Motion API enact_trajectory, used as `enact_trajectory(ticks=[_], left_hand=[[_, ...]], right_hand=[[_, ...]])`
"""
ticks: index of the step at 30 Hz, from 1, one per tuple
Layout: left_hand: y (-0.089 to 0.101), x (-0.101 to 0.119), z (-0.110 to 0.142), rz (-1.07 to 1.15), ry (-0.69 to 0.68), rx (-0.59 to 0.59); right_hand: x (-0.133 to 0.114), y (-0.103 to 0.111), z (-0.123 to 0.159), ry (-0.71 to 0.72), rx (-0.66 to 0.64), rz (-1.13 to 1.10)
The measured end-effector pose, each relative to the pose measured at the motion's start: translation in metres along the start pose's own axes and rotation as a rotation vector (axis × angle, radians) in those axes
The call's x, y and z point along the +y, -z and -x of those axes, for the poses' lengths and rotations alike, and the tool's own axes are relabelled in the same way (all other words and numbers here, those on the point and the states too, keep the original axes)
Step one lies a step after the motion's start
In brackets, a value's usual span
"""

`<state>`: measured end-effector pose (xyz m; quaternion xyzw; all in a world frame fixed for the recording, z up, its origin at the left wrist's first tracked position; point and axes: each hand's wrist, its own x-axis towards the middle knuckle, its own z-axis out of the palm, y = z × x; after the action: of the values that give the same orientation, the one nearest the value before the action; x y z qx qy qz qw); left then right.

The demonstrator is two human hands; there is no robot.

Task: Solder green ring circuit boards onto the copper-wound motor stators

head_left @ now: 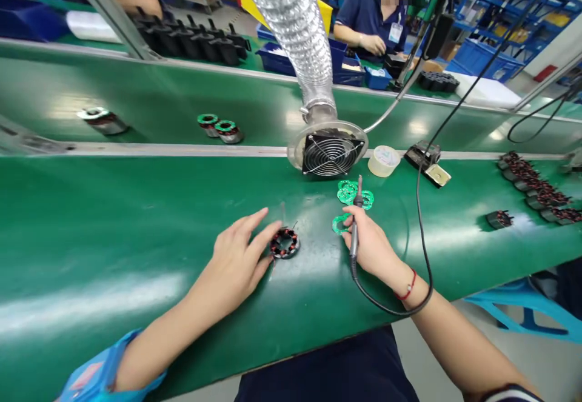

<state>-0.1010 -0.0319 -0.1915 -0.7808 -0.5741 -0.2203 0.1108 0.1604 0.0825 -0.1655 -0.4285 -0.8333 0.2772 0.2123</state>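
A motor stator (pixel 285 244) with reddish copper windings lies on the green bench, a few wire ends standing up from it. My left hand (pixel 240 250) has its index finger and thumb at the stator's left edge, while the other fingers stretch out. In my right hand (pixel 370 241) is a soldering iron (pixel 354 238), tip pointing up and away. The fingertips of this same hand also hold a green ring-shaped circuit board (pixel 337 225) just above the bench. Several more green ring boards (pixel 348 192) lie in a loose pile beyond it.
A fume extractor fan (pixel 334 153) on a silver duct (pixel 295 20) hangs ahead. Beside it stand a clear round tub (pixel 384 161) and an iron stand (pixel 427 162). Stators (pixel 530 184) line the right; board-topped ones (pixel 228 131) sit behind. A co-worker (pixel 370 14) works opposite.
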Motion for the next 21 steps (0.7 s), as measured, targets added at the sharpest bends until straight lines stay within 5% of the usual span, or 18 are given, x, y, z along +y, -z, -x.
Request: enact_trajectory(ticks=[4, 8, 15, 18, 21], left_hand=[[-0.018, 0.011, 0.002, 0.195, 0.263, -0.112], [-0.027, 0.016, -0.012, 0.305, 0.445, -0.199], [-0.008, 0.006, -0.053, 0.688, 0.403, -0.295], [0.005, -0.006, -0.057, 0.657, 0.359, -0.376], [0.013, -0.015, -0.055, 0.562, 0.171, -0.469]], right_hand=[[0.005, -0.009, -0.011, 0.068, -0.110, 0.184], [0.014, -0.013, -0.018, 0.113, -0.079, 0.221], [0.008, -0.015, -0.011, 0.353, -0.028, 0.227], [0.003, -0.019, -0.007, 0.447, -0.103, 0.292], [0.004, -0.018, -0.004, 0.469, -0.047, 0.255]])
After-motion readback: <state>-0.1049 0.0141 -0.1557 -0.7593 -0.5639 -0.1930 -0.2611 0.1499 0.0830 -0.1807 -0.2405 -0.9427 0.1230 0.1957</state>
